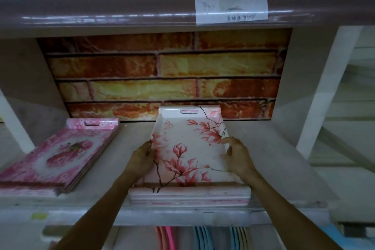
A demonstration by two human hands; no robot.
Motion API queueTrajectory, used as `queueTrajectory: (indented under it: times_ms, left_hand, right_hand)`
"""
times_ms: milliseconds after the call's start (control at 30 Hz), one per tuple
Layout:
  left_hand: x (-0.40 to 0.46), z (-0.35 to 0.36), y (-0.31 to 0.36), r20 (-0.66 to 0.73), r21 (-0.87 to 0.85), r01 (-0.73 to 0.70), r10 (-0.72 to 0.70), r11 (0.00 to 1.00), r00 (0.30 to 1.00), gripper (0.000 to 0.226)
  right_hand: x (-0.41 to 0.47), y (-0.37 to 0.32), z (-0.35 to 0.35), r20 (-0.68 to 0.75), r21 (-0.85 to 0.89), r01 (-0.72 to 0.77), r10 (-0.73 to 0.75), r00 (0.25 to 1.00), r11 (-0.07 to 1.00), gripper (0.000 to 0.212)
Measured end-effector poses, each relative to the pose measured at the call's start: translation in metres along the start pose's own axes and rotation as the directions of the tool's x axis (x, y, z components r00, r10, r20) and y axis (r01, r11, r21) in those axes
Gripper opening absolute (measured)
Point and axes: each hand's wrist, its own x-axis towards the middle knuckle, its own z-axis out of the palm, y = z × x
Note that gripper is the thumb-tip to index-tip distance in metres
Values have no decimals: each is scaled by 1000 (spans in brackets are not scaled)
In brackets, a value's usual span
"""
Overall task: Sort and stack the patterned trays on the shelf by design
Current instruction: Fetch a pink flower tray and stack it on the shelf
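Note:
A white tray with pink magnolia branches lies on top of a stack of like trays in the middle of the shelf. My left hand grips the top tray's left rim and my right hand grips its right rim. To the left sits a second stack of pink trays with a rose design, untouched. Each tray has a slot handle at its far end.
The shelf's back wall has a brick print. An upper shelf edge with a taped paper label hangs overhead. A white bracket stands at right. Pink and blue items sit on the level below.

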Motion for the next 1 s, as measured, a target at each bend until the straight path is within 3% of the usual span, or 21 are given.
queueTrajectory:
  times_ms: [267,400,533,667,833,1000]
  left_hand:
    - [-4,-1,-1,7,-7,-58,58,998,998,36]
    - [-2,-10,-8,83,-16,-87,88,996,993,40]
    - [4,-27,-27,186,-10,-111,111,994,976,36]
    - [10,-52,-56,184,-14,-219,217,976,959,28]
    - [15,-90,-89,106,0,-468,466,883,878,22]
    - [15,-140,-128,141,67,-647,635,760,760,26]
  right_hand:
    - [1,-2,-1,6,-8,-14,14,1000,1000,35]
    - [8,1,1,16,-44,-49,49,999,998,31]
    - [22,-3,-7,16,-126,-51,53,998,991,32]
    - [36,-21,-11,81,-291,-54,81,993,955,27]
    - [43,-72,12,39,-257,-8,19,999,966,27]
    - [23,-148,62,-26,-116,-12,9,1000,993,32]
